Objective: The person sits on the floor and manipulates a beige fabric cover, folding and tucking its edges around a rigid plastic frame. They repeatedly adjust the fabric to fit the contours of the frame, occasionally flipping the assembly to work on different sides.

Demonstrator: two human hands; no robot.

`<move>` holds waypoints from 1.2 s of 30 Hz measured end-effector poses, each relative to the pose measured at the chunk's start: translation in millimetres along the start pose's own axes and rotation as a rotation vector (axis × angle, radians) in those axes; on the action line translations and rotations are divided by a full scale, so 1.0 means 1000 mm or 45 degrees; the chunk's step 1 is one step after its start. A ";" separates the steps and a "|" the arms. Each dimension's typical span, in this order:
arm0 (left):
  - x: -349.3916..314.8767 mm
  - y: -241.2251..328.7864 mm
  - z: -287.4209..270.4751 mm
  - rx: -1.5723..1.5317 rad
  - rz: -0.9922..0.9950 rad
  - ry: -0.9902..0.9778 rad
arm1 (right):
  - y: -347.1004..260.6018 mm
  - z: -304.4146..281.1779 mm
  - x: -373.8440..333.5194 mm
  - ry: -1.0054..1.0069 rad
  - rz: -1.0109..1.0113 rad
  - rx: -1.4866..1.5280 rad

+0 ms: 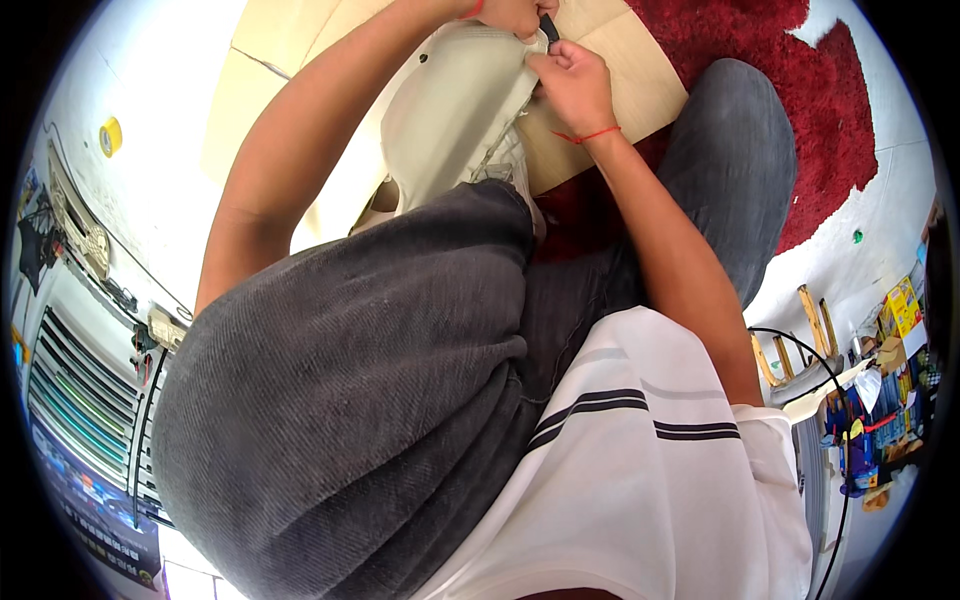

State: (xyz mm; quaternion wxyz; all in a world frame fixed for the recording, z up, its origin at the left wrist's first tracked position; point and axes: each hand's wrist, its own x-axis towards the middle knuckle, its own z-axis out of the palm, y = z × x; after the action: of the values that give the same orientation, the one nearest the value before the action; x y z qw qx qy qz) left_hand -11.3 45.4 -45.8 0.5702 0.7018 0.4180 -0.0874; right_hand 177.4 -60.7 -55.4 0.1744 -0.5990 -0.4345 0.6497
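A beige moulded panel [440, 120] with a rounded, padded-looking face rests by my raised knee, tilted away from me. At its far end my left hand [512, 14] is closed, partly cut off by the upper edge of the picture. A small black piece [548, 28] shows between my two hands, and I cannot make out its kind. My right hand [577, 88] pinches at the panel's right rim with bent fingers, just beside the black piece. Pale, creased material [508, 160] shows under the panel's near right edge.
Light tan sheets [620, 80] lie on the floor beneath the work, beside a red shaggy rug [830, 110]. A yellow tape roll [110, 136] sits at the far left. Rolls on a rack [85, 390] stand left; shelves with boxes and tools [890, 400] stand right.
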 end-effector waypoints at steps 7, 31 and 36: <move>0.003 0.001 0.001 0.063 0.050 -0.047 | 0.019 0.010 0.006 -0.017 -0.226 -0.053; -0.171 0.001 -0.003 -0.345 -0.289 0.470 | -0.078 0.006 -0.013 -0.538 0.079 0.511; -0.178 0.031 -0.001 -0.183 -0.177 0.471 | -0.090 0.003 -0.042 -0.475 -0.066 0.188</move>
State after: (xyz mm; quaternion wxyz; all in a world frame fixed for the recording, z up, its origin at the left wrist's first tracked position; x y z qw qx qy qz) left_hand -103.3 -41.1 84.2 0.5250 0.6328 0.5681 0.0340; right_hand 157.4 -42.4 39.9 0.1509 -0.4424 -0.4256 0.7748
